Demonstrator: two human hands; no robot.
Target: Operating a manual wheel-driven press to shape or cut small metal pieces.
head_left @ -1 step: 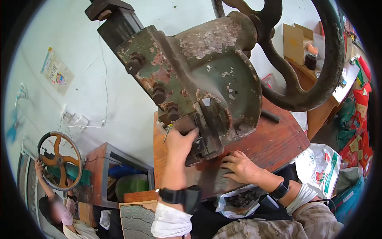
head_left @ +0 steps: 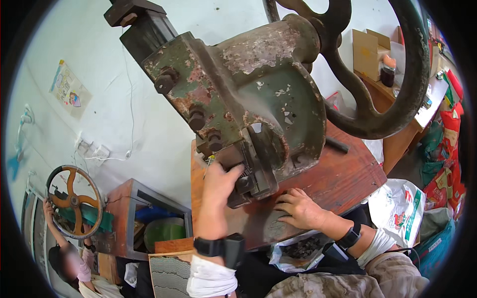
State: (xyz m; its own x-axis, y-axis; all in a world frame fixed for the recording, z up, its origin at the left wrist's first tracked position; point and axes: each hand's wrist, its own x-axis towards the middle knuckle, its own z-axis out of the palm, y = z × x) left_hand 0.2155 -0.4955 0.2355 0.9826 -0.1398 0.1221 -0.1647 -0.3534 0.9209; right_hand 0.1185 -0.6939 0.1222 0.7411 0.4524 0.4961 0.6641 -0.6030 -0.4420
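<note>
Two hands were busy at the big rusty press (head_left: 248,104). Your left hand (head_left: 218,186) curled against its dark front block (head_left: 248,184). Your right hand (head_left: 298,208) lay open, fingers down, on the wooden table (head_left: 343,179). No finished piece showed yet.

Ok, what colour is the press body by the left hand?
Faded green with rust patches, on the press body; head view.
</note>
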